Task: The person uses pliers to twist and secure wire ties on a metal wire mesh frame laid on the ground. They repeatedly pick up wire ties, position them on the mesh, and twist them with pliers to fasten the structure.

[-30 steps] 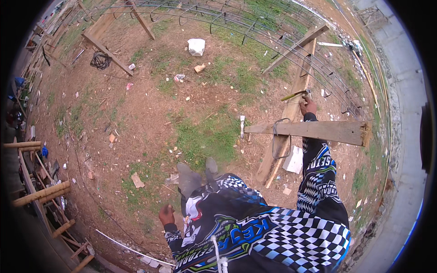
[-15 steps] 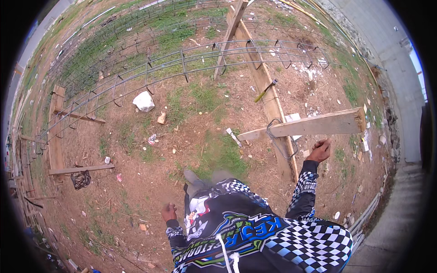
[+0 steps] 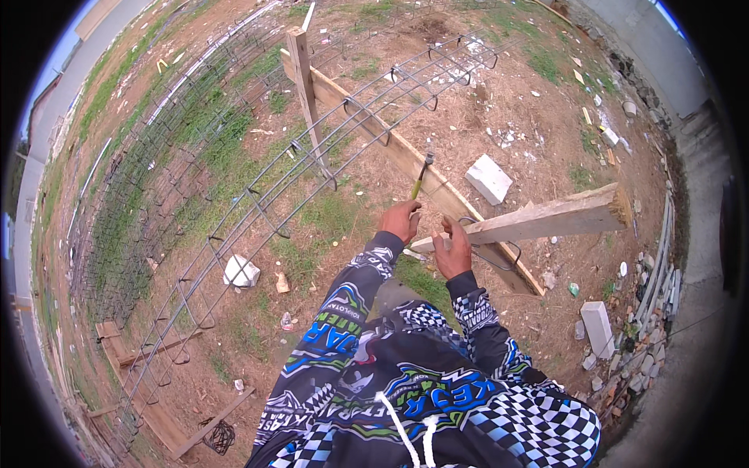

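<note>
My left hand [image 3: 400,221] is closed, its curled fingertips by the lower end of a tool with a yellow-green handle [image 3: 418,182] and dark metal head. That tool rests on a long upright-edged wooden board [image 3: 374,122]. Close by on the right, my right hand [image 3: 454,249] is also closed, fingers bent, beside the narrow end of a wooden plank [image 3: 546,216]. What either hand holds, if anything, is too small to make out. Bent steel stirrups [image 3: 507,261] hang around the plank where it crosses the board.
A long rebar cage [image 3: 257,204] runs diagonally over the board and a wooden stand [image 3: 144,382]. A wooden post [image 3: 306,90] rises at the board's far end. White blocks [image 3: 489,179] and a white stone [image 3: 241,271] lie on the ground. More rebar cages [image 3: 148,195] lie left.
Both hands have come forward and together near the plank and board; before, they were far apart and low. My view has turned, so the cage now slants more steeply.
</note>
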Demonstrator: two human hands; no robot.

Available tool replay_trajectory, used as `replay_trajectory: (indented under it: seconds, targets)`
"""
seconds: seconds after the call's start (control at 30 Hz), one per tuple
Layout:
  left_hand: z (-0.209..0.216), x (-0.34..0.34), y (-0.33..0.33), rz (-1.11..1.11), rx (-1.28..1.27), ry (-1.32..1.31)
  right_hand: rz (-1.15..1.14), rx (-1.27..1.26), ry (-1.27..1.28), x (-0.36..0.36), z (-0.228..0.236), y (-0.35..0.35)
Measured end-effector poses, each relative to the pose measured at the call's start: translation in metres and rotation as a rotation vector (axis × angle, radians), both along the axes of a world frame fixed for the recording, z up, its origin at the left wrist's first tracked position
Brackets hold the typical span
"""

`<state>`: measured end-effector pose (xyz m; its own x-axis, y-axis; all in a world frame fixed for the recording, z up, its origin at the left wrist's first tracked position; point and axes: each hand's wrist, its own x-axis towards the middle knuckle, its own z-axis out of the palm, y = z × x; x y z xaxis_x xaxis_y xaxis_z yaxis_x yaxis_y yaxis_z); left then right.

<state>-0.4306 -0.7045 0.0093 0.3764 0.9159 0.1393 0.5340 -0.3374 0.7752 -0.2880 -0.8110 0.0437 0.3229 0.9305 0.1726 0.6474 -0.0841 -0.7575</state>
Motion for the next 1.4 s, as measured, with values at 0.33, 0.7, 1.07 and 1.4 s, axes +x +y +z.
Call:
replay_trajectory:
  seconds: [0.33, 0.7, 1.07, 1.4]
  targets:
    - [-0.041, 0.074, 0.101, -0.248, -0.218, 0.234, -0.163, -0.233, 0.006, 0.05, -0.045, 0.13]
    - [0.01, 0.048, 0.113, -0.254, -0.296, -0.257, -0.188, -0.24, -0.058, 0.054, -0.053, 0.137]
    - [0.241, -0.209, 0.195, 0.412, 0.01, -0.845, -0.267, -0.284, -0.043, 0.056, -0.066, 0.137]
    - [0.238, -0.291, 0.138, 0.33, 0.168, -0.116, 0.174, -0.291, 0.591, -0.069, 0.028, 0.151]
